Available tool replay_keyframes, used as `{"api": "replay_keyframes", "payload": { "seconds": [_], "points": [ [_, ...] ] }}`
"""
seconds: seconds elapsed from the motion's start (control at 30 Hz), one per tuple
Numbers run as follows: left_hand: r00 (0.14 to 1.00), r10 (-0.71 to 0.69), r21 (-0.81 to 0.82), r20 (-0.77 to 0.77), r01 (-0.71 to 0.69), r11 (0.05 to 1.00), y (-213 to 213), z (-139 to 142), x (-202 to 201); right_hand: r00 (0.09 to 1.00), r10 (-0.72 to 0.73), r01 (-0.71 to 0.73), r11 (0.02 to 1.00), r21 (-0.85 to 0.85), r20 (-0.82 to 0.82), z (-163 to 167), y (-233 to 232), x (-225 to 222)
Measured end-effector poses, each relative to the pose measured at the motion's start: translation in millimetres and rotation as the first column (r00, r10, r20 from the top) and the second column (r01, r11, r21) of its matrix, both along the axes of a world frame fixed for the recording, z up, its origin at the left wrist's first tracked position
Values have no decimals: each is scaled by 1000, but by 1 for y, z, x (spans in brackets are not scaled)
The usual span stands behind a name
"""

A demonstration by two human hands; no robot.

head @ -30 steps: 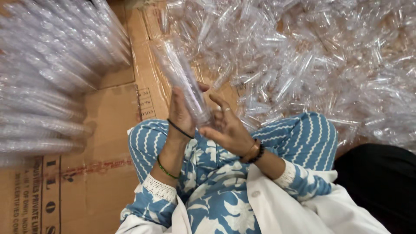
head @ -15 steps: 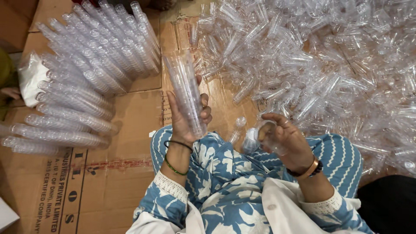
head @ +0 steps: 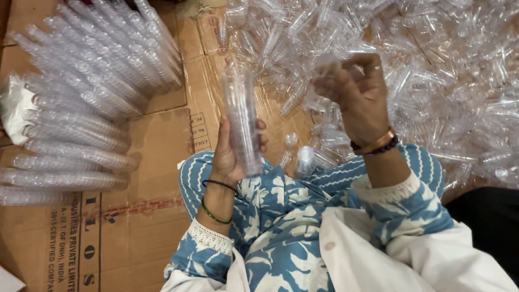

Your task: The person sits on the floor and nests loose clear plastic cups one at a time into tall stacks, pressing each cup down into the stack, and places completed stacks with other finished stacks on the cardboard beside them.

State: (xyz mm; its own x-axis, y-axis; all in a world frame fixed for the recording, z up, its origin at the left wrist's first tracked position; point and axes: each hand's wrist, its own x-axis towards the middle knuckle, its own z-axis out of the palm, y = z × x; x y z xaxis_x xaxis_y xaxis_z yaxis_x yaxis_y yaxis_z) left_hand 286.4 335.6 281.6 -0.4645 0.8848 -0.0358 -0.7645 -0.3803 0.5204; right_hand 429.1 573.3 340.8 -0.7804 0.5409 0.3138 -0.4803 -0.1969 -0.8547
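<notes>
I see finished stacks (head: 81, 103) lying on cardboard (head: 157, 178) far left | left hand (head: 230, 157) grip clenched round upright stack of clear cups (head: 241, 121) | right hand (head: 359, 94) pinching one loose cup (head: 328, 64) above heap (head: 448, 70)

The loose heap of clear plastic tubes (head: 432, 70) in the upper right of the frame runs off the top and right edges, so its extent cannot be told — single tubes blur into glare there. The laid rows of stacked tubes (head: 81, 108) at the left are cut by the left edge. The right hand (head: 359, 92) is motion-blurred; whatever its fingers pinch is too smeared to tell, and its palm faces away. The left hand (head: 230, 154) hides the lower rear of the stack of nested tubes (head: 241, 121) it grips. A white bag (head: 13, 113) at the left edge shows only in part. The dark patch (head: 486, 221) at lower right is cut off — unidentifiable.
</notes>
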Motion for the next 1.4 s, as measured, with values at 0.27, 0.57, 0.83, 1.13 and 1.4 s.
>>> {"api": "replay_keyframes", "payload": {
  "seconds": [0.27,0.57,0.83,1.13,1.4],
  "points": [
    [994,109,180,-3,-106,978,2,23,-18,993,71,-79,993,84,93,0,-38,-7],
    [958,-136,-136,-254,104,985,7,13,0,993,106,-118,832,541,53,58,10,-89],
    [957,128,46,-260,-120,992,9,13,-7,939,227,-319,858,403,260,25,-29,-63],
    [943,273,189,-188,-238,953,18,45,-24,894,377,-400,915,54,243,-19,-119,-4],
    [991,-9,355,137,-41,934,-4,53,-32,921,281,-220,947,-233,271,-14,-63,29]
  ]
}}
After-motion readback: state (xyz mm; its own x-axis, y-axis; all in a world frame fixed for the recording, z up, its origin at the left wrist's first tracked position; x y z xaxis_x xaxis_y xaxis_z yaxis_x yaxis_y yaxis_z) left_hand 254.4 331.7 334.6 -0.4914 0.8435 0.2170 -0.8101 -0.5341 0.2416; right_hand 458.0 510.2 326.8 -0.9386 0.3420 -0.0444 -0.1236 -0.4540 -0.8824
